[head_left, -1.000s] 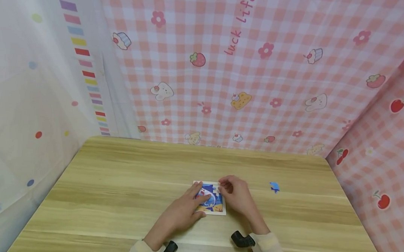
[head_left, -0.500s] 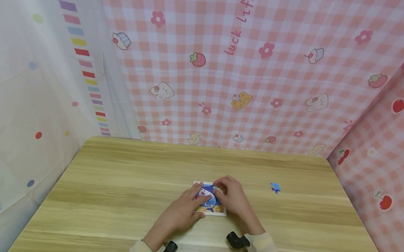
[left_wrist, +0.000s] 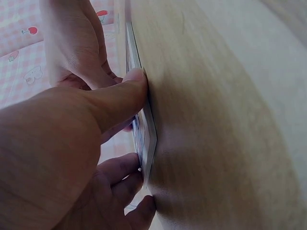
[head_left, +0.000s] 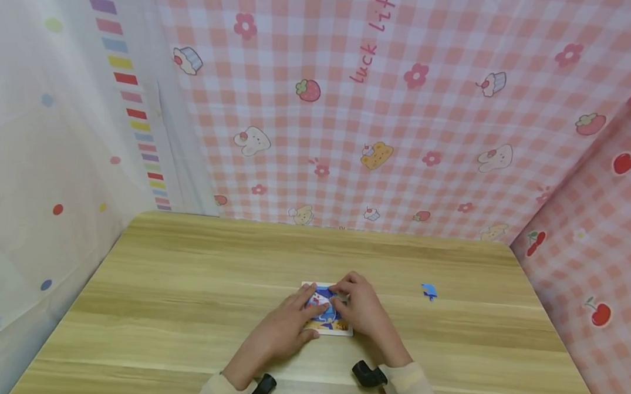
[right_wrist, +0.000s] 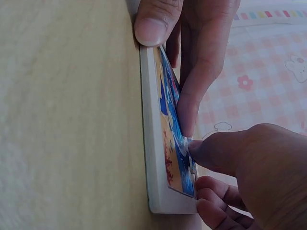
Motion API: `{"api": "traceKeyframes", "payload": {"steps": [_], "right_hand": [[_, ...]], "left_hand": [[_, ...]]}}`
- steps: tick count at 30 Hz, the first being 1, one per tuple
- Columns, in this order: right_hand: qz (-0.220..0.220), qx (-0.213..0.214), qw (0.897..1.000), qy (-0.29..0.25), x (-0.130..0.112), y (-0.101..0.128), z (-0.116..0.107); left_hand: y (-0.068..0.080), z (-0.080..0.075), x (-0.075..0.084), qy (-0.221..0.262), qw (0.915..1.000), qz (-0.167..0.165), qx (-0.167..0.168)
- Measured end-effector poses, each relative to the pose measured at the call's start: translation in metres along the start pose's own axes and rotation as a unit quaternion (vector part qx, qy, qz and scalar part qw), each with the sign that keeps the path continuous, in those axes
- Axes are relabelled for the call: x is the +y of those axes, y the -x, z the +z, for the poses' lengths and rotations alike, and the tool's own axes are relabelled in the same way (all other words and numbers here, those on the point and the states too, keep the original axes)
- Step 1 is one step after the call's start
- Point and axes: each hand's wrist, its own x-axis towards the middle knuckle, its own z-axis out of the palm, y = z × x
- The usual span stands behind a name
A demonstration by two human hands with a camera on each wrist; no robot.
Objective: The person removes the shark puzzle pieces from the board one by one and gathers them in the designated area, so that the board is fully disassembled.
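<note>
- Blue, white and yellow cartoon print on a small square puzzle board (head_left: 327,321) with a thick white edge, lying flat on the wooden table (head_left: 185,285), near-centre.
- Left hand (head_left: 283,328) lies on the board's left part, fingers fairly straight on the picture, thumb against the near-left edge; holds nothing else.
- Right hand (head_left: 363,308) sits on the board's right part, fingers curled, fingertips pressing the picture surface; can't tell whether a piece is under them.
- Hands cover most of the board; only a central strip and the near edge show.
- Loose blue puzzle piece (head_left: 429,292) lies to the right, well apart from the board.
- Pink checked cloth (head_left: 403,136) hangs behind the table's far side.
</note>
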Motion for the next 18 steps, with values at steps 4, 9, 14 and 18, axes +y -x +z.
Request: {"api": "traceKeyframes", "payload": {"steps": [4, 9, 14, 18], "right_hand": [[-0.003, 0.000, 1.000, 0.008, -0.0010, -0.0002, 0.0005], [0.003, 0.009, 1.000, 0.009, 0.0008, -0.0011, 0.0043], [0.021, 0.010, 1.000, -0.005, 0.0020, -0.0013, 0.0078], [0.028, 0.015, 0.999, -0.019, 0.0013, -0.0015, 0.0081]], "left_hand": [[0.0000, 0.0006, -0.0006, -0.001, 1.0000, -0.001, 0.001], [-0.0006, 0.0005, -0.0007, 0.001, 1.0000, -0.005, 0.006], [-0.0008, 0.0007, 0.0003, -0.005, 1.0000, -0.004, 0.006], [-0.0010, 0.0005, 0.0009, -0.011, 0.9999, -0.002, 0.010]]}}
